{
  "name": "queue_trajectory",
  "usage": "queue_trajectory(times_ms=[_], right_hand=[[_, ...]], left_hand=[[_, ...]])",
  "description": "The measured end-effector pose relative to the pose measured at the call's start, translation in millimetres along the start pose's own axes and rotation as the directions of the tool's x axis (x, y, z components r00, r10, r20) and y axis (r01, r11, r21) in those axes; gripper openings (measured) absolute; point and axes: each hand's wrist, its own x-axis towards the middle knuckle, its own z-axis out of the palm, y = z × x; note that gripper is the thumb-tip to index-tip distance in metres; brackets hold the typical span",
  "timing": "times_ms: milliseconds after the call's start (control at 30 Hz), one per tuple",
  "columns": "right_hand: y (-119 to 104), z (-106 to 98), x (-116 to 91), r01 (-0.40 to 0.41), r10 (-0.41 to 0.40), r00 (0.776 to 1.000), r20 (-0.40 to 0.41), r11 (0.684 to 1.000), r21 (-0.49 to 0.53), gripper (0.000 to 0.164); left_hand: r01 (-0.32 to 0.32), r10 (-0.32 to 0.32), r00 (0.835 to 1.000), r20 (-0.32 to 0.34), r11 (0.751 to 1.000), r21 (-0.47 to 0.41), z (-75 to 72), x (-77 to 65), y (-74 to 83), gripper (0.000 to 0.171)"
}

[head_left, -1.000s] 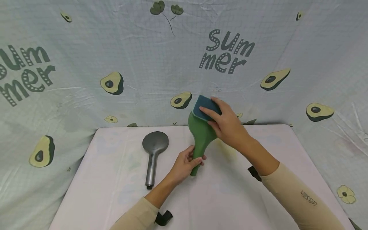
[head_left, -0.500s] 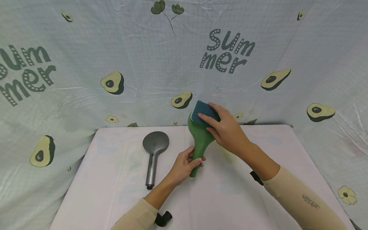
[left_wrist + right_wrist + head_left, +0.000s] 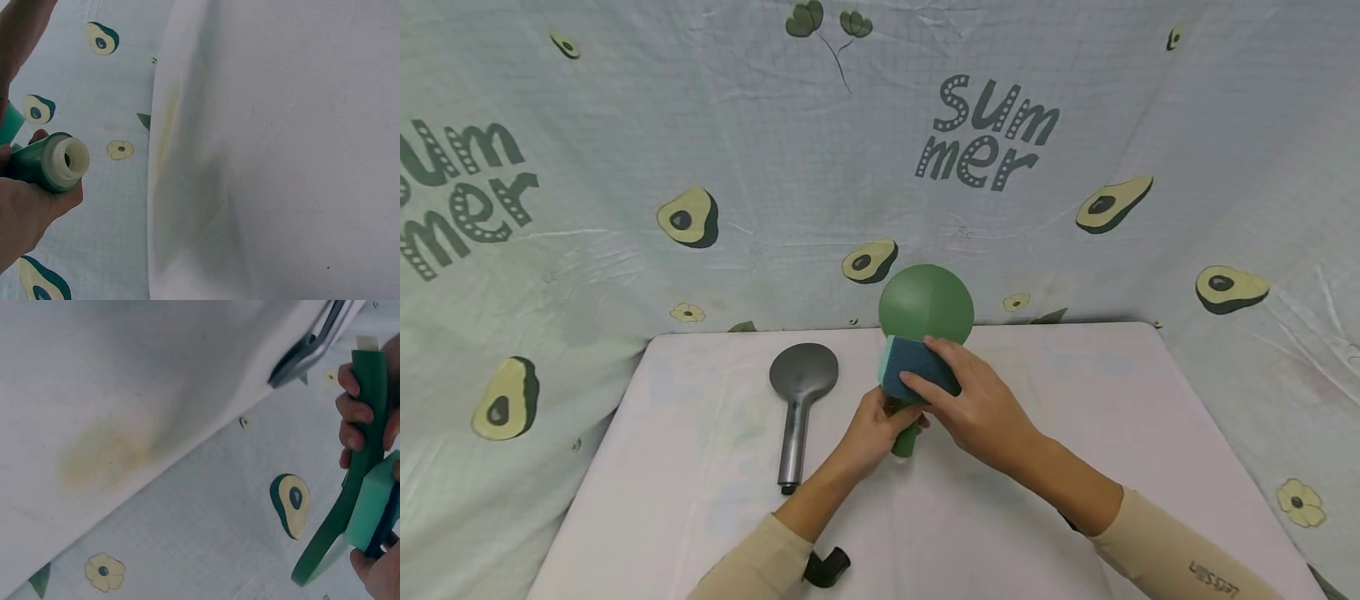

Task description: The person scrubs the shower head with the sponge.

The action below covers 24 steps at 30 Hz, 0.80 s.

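My left hand (image 3: 874, 427) grips the handle of a green shower head (image 3: 927, 302), holding it up above the table with its round head away from me. A two-layer sponge (image 3: 919, 368), dark blue on one face and light teal on the other, is pinched in my right hand (image 3: 988, 407). It lies against the shower head's neck, close to the left fingers; in the right wrist view the teal side of the sponge (image 3: 370, 506) touches the green handle (image 3: 367, 406). In the left wrist view the pale threaded handle end (image 3: 70, 159) faces the camera.
A grey shower head (image 3: 803, 375) lies on the pale tabletop (image 3: 700, 467) left of my hands. A black bent piece (image 3: 827, 568) sits near my left sleeve, and another dark thing is mostly hidden under my right forearm. A printed avocado cloth (image 3: 775, 167) hangs behind.
My right hand has slid the sponge down from the shower head's round head to its neck. The round head now shows more fully; my left hand keeps its grip.
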Motion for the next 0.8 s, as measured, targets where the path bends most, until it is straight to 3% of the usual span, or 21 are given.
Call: queue_trajectory(times_ms=[133, 267, 533, 667, 800], right_hand=[[9.4, -6.7, 6.2, -0.042, 0.043, 0.999, -0.024, 0.999, 0.022, 0.064], [27.8, -17.8, 17.8, -0.141, 0.144, 0.988, -0.047, 0.988, 0.064, 0.060], [70.7, -38.5, 41.8, -0.395, 0.400, 0.917, 0.016, 0.899, 0.190, 0.055], [80.6, -41.1, 49.1, -0.426, 0.430, 0.902, 0.031, 0.879, 0.213, 0.054], [75.1, -37.2, 48.7, -0.396, 0.401, 0.916, 0.010, 0.901, 0.178, 0.056]], left_hand=[[-0.020, 0.020, 1.000, 0.010, 1.000, -0.015, -0.5, 0.9, -0.3, 0.039], [-0.025, 0.025, 1.000, 0.014, 1.000, -0.008, -2.3, 0.6, 1.3, 0.041], [-0.025, 0.024, 0.999, 0.038, 1.000, 0.015, -5.9, -2.8, 1.9, 0.040], [-0.045, 0.044, 0.998, 0.036, 0.999, 0.016, -6.2, -3.9, 1.8, 0.038], [-0.049, 0.049, 0.999, -0.010, 0.999, 0.010, -5.4, -3.6, 2.1, 0.036]])
